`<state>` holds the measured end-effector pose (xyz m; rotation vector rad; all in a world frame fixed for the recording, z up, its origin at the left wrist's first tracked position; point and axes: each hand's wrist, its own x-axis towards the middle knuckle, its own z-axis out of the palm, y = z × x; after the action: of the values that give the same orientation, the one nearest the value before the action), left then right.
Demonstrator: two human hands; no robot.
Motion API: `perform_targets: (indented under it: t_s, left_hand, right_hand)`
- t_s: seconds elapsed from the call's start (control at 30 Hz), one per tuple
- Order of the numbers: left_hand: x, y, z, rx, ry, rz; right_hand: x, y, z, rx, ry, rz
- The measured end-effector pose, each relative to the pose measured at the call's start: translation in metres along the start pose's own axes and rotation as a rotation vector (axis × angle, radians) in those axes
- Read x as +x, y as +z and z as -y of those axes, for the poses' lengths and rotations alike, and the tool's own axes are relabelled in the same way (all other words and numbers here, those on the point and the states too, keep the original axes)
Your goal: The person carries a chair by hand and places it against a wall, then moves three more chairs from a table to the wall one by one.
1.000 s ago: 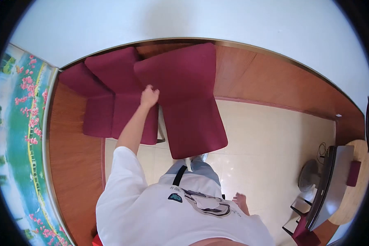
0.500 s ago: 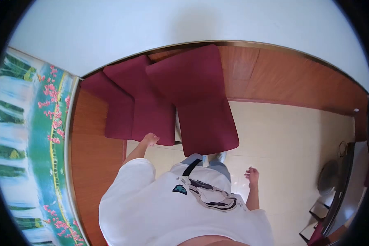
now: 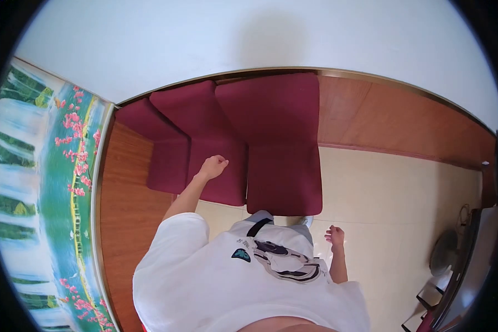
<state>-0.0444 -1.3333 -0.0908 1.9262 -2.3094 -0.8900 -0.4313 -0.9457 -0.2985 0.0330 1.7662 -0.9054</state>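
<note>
My left hand is above the seat of the middle maroon chair, its fingers curled in with nothing showing in them. Just right of it, the nearest maroon chair stands beside the middle one, their seat edges almost meeting, its back toward the wall. My right hand hangs low over the tiled floor, to the right of my body. Its fingers are loosely bent and apart, holding nothing.
A third maroon chair stands at the left end of the row. Wood panelling runs along the wall behind. A painted mural covers the left side. At far right are a round dark fan-like object and a table.
The nearest chair has straightened, so its seat now lines up beside the middle chair. My left hand has moved up over the middle seat; the right hand has barely moved.
</note>
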Motion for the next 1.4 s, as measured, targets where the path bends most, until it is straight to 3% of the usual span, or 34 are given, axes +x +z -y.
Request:
perform_targets:
  t_s: [0.43, 0.5, 0.6, 0.67, 0.8, 0.87, 0.93, 1.0, 1.07, 1.17, 1.2, 1.23, 1.27, 1.3, 1.4]
  left_hand:
    - [0.073, -0.021, 0.03, -0.107, 0.121, 0.105]
    - [0.094, -0.034, 0.023, -0.188, 0.222, -0.087]
    - [0.135, -0.056, 0.004, -0.059, 0.532, -0.473]
    - [0.156, -0.079, -0.027, 0.007, 0.561, -0.585]
    - [0.194, -0.09, -0.077, 0.231, 0.699, -0.75]
    - [0.194, -0.081, -0.108, 0.242, 0.679, -0.588]
    - [0.173, -0.072, -0.134, 0.375, 0.664, -0.725]
    - [0.181, -0.055, -0.13, 0.341, 0.627, -0.817]
    - [0.182, -0.044, -0.123, 0.292, 0.562, -0.759]
    - [0.186, -0.001, -0.094, 0.39, 0.494, -0.832]
    - [0.17, 0.019, -0.095, 0.387, 0.462, -0.76]
    - [0.15, 0.028, -0.104, 0.314, 0.325, -0.406]
    - [0.183, 0.077, -0.063, -0.016, 0.535, -0.219]
    - [0.151, 0.102, -0.072, -0.051, 0.504, 0.059]
    - [0.02, 0.179, -0.109, 0.254, 0.708, 0.457]
  right_hand:
    - [-0.011, 0.134, 0.071, -0.024, 0.023, -0.002]
    - [-0.007, 0.142, 0.08, -0.03, -0.011, -0.007]
    - [-0.014, 0.152, 0.089, -0.025, -0.037, -0.03]
    - [-0.025, 0.154, 0.09, -0.06, -0.046, -0.044]
    - [-0.054, 0.14, 0.049, -0.137, 0.025, -0.136]
    - [-0.082, 0.126, 0.012, -0.026, 0.07, -0.314]
    - [-0.118, 0.113, -0.026, -0.118, 0.156, -0.361]
    - [-0.155, 0.114, -0.065, 0.038, 0.213, -0.571]
    - [-0.174, 0.112, -0.126, -0.203, 0.237, -0.613]
    - [-0.208, 0.135, -0.209, -0.077, 0.375, -0.596]
    - [-0.218, 0.136, -0.226, -0.002, 0.427, -0.521]
    - [-0.226, 0.144, -0.245, 0.052, 0.456, -0.511]
    - [-0.232, 0.155, -0.26, 0.108, 0.48, -0.495]
    - [-0.238, 0.157, -0.269, 0.168, 0.492, -0.496]
    - [-0.232, 0.146, -0.298, 0.278, 0.491, -0.464]
